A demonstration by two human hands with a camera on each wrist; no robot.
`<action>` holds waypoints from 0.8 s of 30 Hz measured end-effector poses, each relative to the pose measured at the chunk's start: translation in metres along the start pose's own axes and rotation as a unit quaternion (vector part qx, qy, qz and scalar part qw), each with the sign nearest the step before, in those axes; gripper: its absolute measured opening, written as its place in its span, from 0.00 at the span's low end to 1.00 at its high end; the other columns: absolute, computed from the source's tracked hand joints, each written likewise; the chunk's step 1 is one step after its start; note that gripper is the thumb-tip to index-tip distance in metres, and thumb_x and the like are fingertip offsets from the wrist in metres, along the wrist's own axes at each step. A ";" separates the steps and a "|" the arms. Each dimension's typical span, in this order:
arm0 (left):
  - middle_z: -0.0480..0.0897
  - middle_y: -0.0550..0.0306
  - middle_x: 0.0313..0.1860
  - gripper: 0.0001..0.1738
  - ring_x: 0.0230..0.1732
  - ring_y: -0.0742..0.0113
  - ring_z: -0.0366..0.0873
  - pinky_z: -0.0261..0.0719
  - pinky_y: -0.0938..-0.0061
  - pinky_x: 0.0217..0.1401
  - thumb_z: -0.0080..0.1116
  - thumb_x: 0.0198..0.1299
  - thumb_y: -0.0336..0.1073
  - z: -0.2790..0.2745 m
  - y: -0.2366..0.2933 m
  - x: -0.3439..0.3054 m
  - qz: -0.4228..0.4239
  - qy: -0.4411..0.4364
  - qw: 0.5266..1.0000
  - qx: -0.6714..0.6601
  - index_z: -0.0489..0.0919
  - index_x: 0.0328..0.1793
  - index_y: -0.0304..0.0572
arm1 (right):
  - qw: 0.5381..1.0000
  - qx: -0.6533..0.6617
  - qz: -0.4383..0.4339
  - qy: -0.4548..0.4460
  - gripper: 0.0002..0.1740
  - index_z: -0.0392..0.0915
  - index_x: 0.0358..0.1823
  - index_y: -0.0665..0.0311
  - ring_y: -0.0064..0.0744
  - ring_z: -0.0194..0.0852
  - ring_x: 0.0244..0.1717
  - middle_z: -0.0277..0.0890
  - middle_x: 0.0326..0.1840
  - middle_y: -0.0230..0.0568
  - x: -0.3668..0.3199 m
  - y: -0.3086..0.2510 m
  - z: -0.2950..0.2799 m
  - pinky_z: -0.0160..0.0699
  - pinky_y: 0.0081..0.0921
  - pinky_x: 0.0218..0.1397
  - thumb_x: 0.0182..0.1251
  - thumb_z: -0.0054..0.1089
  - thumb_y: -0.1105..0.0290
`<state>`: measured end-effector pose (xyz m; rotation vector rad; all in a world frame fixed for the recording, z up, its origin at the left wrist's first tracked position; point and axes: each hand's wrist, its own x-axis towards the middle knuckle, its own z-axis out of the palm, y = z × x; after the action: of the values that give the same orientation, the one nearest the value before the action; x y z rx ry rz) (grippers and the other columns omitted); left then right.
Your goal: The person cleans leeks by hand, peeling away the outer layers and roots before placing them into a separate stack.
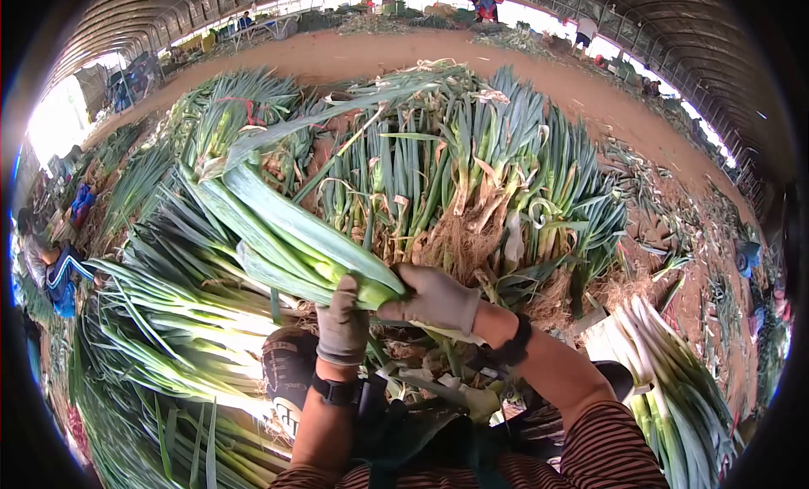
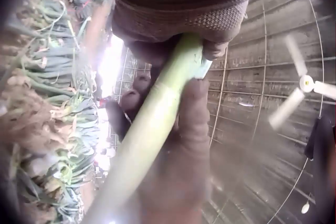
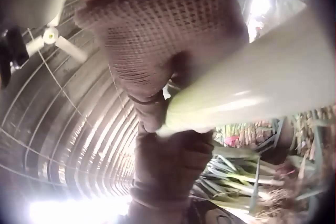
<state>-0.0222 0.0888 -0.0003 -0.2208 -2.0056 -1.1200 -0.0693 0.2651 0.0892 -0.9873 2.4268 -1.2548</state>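
Both gloved hands hold one large green onion (image 1: 295, 223) between them in front of the body. Its broad leaves stretch up and to the left in the head view. My left hand (image 1: 344, 320) grips it with the thumb up along its near side. Close by on the right, my right hand (image 1: 434, 299) pinches the same onion at its lower end. The left wrist view shows the pale stalk (image 2: 152, 124) running between the two hands. In the right wrist view the thick white shank (image 3: 252, 82) passes under the right glove (image 3: 168, 40), with the left glove (image 3: 168, 166) just below.
Green onions with roots (image 1: 472, 236) stand bunched ahead. A trimmed pile (image 1: 211, 320) lies at the left, and another white-stemmed bundle (image 1: 674, 379) at the right. A shoe (image 1: 286, 367) is beside the left wrist. Other people work farther off under the arched roof.
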 end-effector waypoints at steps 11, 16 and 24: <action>0.80 0.57 0.41 0.17 0.42 0.69 0.79 0.79 0.72 0.48 0.45 0.72 0.43 0.006 -0.037 -0.044 -0.374 0.053 0.851 -0.365 0.76 0.47 0.35 | 0.951 0.299 0.050 0.062 0.27 0.77 0.51 0.66 0.18 0.75 0.42 0.82 0.42 0.34 0.013 0.057 0.100 0.77 0.22 0.51 0.48 0.77 0.71; 0.80 0.58 0.40 0.16 0.41 0.70 0.79 0.79 0.74 0.45 0.46 0.71 0.42 0.011 -0.041 -0.046 -0.465 0.113 0.761 -0.438 0.77 0.48 0.36 | 0.975 0.184 0.069 0.106 0.25 0.78 0.47 0.64 0.29 0.81 0.39 0.82 0.38 0.40 0.014 0.068 0.116 0.79 0.26 0.46 0.45 0.76 0.69; 0.80 0.56 0.35 0.12 0.39 0.66 0.80 0.81 0.70 0.46 0.49 0.71 0.39 0.009 -0.093 -0.084 -0.497 0.158 0.718 -0.460 0.77 0.49 0.38 | 0.977 -0.021 -0.040 0.207 0.11 0.70 0.26 0.62 0.50 0.74 0.27 0.71 0.24 0.46 -0.004 0.082 0.156 0.73 0.37 0.32 0.46 0.67 0.74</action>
<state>-0.0184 0.0589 -0.1223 0.6187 -0.9910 -2.5759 -0.0284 0.2020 -0.0699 -0.9164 2.7531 -1.5795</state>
